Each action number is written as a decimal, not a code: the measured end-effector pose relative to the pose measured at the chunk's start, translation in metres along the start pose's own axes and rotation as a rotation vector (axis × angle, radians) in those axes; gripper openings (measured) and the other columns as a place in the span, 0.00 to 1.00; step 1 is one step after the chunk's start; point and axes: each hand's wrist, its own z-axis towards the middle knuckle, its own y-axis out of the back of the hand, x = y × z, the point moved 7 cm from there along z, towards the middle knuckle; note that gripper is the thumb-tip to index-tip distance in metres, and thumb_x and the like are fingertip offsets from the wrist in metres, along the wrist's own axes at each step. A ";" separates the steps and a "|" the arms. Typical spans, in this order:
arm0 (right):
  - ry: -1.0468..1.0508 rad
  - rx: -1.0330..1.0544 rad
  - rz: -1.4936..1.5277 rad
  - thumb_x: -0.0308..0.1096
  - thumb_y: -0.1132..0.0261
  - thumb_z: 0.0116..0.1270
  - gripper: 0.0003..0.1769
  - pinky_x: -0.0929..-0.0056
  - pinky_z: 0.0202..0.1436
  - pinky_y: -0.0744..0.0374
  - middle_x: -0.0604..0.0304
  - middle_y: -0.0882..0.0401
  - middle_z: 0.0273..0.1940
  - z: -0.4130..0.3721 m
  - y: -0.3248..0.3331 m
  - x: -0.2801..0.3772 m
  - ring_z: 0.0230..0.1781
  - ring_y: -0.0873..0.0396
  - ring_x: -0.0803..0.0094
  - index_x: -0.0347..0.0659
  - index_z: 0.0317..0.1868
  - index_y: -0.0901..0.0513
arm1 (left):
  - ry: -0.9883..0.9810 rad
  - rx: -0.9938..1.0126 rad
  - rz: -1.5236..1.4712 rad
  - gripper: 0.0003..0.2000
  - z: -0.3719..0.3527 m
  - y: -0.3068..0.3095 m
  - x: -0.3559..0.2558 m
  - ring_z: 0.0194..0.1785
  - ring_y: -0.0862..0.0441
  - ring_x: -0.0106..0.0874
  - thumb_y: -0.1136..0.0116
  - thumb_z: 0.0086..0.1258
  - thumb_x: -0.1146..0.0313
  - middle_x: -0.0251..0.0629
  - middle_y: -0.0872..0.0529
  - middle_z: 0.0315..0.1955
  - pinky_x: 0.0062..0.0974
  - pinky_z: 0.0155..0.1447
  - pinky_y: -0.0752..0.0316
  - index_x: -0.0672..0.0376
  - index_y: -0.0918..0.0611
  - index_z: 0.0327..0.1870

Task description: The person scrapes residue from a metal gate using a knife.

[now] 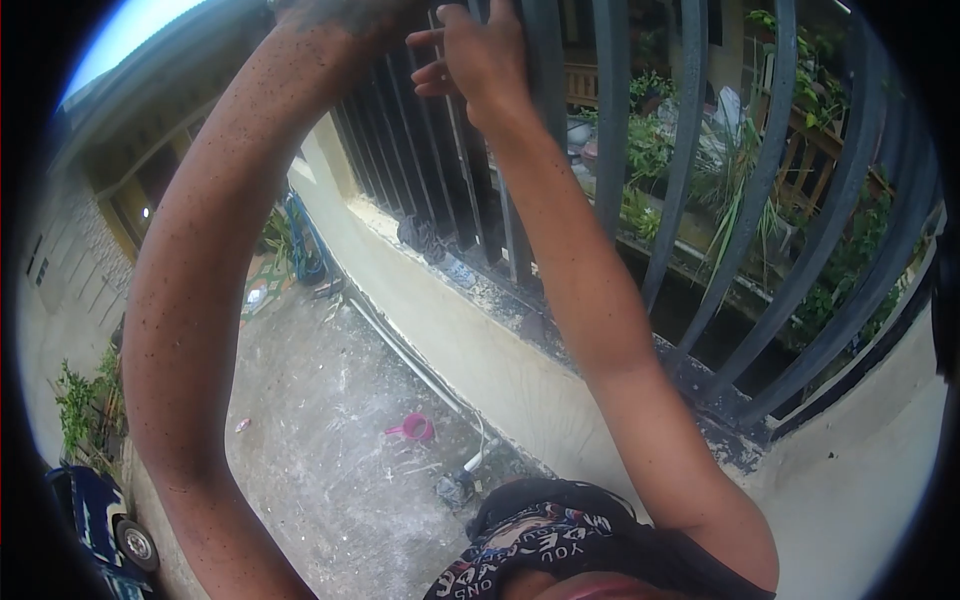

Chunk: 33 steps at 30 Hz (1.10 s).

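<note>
Dark metal bars (613, 120) stand along the top edge of the wall (500, 370), near a grey clump (420, 238) lying on it. The right hand (485, 60) is raised beside them, fingers loosely spread, pinching nothing that shows; a slip could scrape its knuckles or wedge a finger between bars. The left arm (185, 270) runs out past the top of the view, so I cannot tell the left hand's state. Reaching high may cost balance, and a misstep could meet the pink dipper (415, 428) or the pipes (402, 350) along the wall's bottom edge.
</note>
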 end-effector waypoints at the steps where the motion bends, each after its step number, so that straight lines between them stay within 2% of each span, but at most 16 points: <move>1: -0.001 0.005 -0.003 0.32 0.44 0.76 0.46 0.69 0.17 0.16 0.45 0.10 0.39 0.001 0.000 -0.016 0.15 0.18 0.66 0.49 0.88 0.58 | 0.016 -0.003 -0.004 0.10 -0.001 0.002 -0.002 0.38 0.07 0.46 0.40 0.71 0.63 0.47 0.09 0.30 0.45 0.42 0.12 0.56 0.08 0.38; 3: 0.372 -0.031 -0.147 0.33 0.44 0.76 0.45 0.69 0.17 0.16 0.45 0.11 0.39 -0.007 -0.002 -0.015 0.15 0.18 0.66 0.49 0.88 0.58 | 0.000 0.024 0.010 0.10 -0.008 -0.002 -0.003 0.38 0.07 0.46 0.39 0.71 0.63 0.47 0.09 0.30 0.45 0.42 0.12 0.56 0.08 0.37; 4: 0.377 -0.030 -0.145 0.33 0.44 0.76 0.45 0.69 0.17 0.16 0.45 0.11 0.39 -0.009 0.000 -0.009 0.15 0.18 0.66 0.49 0.88 0.58 | -0.019 0.052 0.025 0.10 -0.012 -0.006 -0.004 0.38 0.07 0.46 0.39 0.70 0.63 0.47 0.09 0.30 0.45 0.42 0.12 0.56 0.08 0.37; 6: -0.142 -0.007 -0.097 0.33 0.44 0.77 0.45 0.69 0.17 0.16 0.45 0.11 0.39 -0.010 0.006 -0.024 0.15 0.18 0.66 0.49 0.88 0.57 | -0.035 0.076 0.081 0.10 -0.017 -0.007 -0.006 0.38 0.07 0.46 0.38 0.70 0.63 0.47 0.09 0.29 0.45 0.41 0.12 0.56 0.08 0.36; 8: -0.084 -0.030 -0.127 0.33 0.44 0.77 0.44 0.69 0.18 0.16 0.45 0.11 0.39 -0.009 0.005 -0.012 0.15 0.18 0.66 0.49 0.88 0.57 | -0.080 -0.030 0.001 0.09 -0.020 0.001 -0.009 0.37 0.07 0.46 0.37 0.69 0.64 0.48 0.09 0.29 0.45 0.41 0.12 0.57 0.08 0.35; 10: -0.013 -0.005 -0.054 0.33 0.44 0.78 0.44 0.70 0.18 0.16 0.45 0.11 0.40 -0.008 0.003 0.000 0.16 0.18 0.66 0.49 0.88 0.57 | 0.014 -0.001 0.049 0.09 -0.013 -0.002 -0.004 0.36 0.07 0.46 0.36 0.67 0.64 0.48 0.09 0.28 0.45 0.40 0.12 0.57 0.08 0.35; 11: -0.110 -0.029 -0.078 0.33 0.44 0.78 0.45 0.70 0.18 0.17 0.45 0.11 0.40 0.002 0.003 -0.012 0.16 0.18 0.66 0.49 0.88 0.57 | -0.004 0.029 0.058 0.08 -0.010 -0.004 -0.006 0.37 0.07 0.46 0.36 0.67 0.65 0.48 0.09 0.28 0.45 0.40 0.12 0.57 0.08 0.35; 13: -0.114 -0.017 -0.087 0.33 0.44 0.78 0.45 0.70 0.18 0.17 0.45 0.10 0.40 -0.004 0.005 -0.020 0.16 0.18 0.66 0.49 0.88 0.58 | -0.024 0.055 0.067 0.08 -0.017 -0.002 -0.011 0.37 0.07 0.46 0.35 0.66 0.65 0.48 0.09 0.28 0.45 0.40 0.12 0.57 0.08 0.35; 16: -0.133 0.006 -0.122 0.34 0.44 0.78 0.44 0.70 0.18 0.16 0.45 0.11 0.39 -0.007 0.008 -0.022 0.16 0.18 0.67 0.48 0.88 0.58 | -0.054 -0.094 0.073 0.07 -0.029 0.007 -0.018 0.37 0.07 0.46 0.35 0.66 0.66 0.49 0.09 0.28 0.44 0.40 0.12 0.57 0.08 0.34; 18: -0.090 -0.023 -0.118 0.35 0.44 0.78 0.44 0.70 0.18 0.16 0.45 0.10 0.40 0.000 0.005 -0.015 0.16 0.18 0.67 0.48 0.88 0.57 | -0.014 0.037 0.083 0.07 -0.016 0.000 -0.014 0.37 0.07 0.45 0.34 0.64 0.67 0.48 0.09 0.29 0.43 0.40 0.12 0.57 0.08 0.33; 19: -0.114 -0.009 -0.077 0.35 0.45 0.78 0.44 0.70 0.18 0.16 0.45 0.10 0.40 0.005 0.004 -0.013 0.16 0.18 0.67 0.48 0.87 0.57 | -0.028 -0.126 0.051 0.07 -0.031 0.018 -0.020 0.37 0.07 0.46 0.33 0.63 0.67 0.48 0.09 0.29 0.43 0.39 0.12 0.58 0.08 0.33; 20: -0.118 -0.007 -0.079 0.35 0.45 0.78 0.44 0.70 0.18 0.16 0.45 0.10 0.40 0.004 0.004 -0.013 0.16 0.18 0.67 0.48 0.87 0.57 | -0.027 -0.122 0.050 0.07 -0.026 0.017 -0.017 0.37 0.07 0.46 0.33 0.63 0.67 0.48 0.09 0.29 0.43 0.39 0.12 0.58 0.08 0.33; 22: -0.129 -0.003 -0.069 0.35 0.45 0.78 0.44 0.70 0.18 0.16 0.45 0.10 0.40 0.003 0.005 -0.012 0.16 0.17 0.67 0.48 0.87 0.56 | -0.007 0.055 0.061 0.07 -0.012 0.004 -0.011 0.38 0.06 0.46 0.33 0.63 0.67 0.48 0.09 0.29 0.43 0.38 0.12 0.58 0.07 0.35; 27: -0.092 -0.023 -0.104 0.35 0.44 0.77 0.45 0.70 0.18 0.16 0.44 0.11 0.39 -0.005 0.007 -0.020 0.16 0.17 0.66 0.48 0.88 0.57 | 0.002 0.081 0.159 0.06 -0.019 -0.013 -0.015 0.38 0.06 0.43 0.31 0.63 0.68 0.47 0.08 0.31 0.42 0.38 0.11 0.57 0.07 0.37; 32: -0.133 -0.040 -0.090 0.34 0.44 0.77 0.44 0.68 0.19 0.15 0.46 0.13 0.37 -0.001 0.004 -0.013 0.17 0.16 0.65 0.48 0.88 0.55 | 0.033 0.095 0.079 0.07 -0.020 0.002 -0.018 0.38 0.06 0.43 0.30 0.62 0.67 0.46 0.07 0.32 0.42 0.37 0.11 0.57 0.07 0.38; 33: -0.117 -0.044 -0.100 0.35 0.43 0.76 0.44 0.68 0.19 0.15 0.47 0.13 0.36 -0.004 0.005 -0.015 0.17 0.17 0.65 0.48 0.87 0.54 | 0.013 0.013 0.077 0.08 -0.033 0.011 -0.025 0.38 0.06 0.43 0.30 0.62 0.67 0.46 0.07 0.32 0.42 0.37 0.11 0.58 0.07 0.38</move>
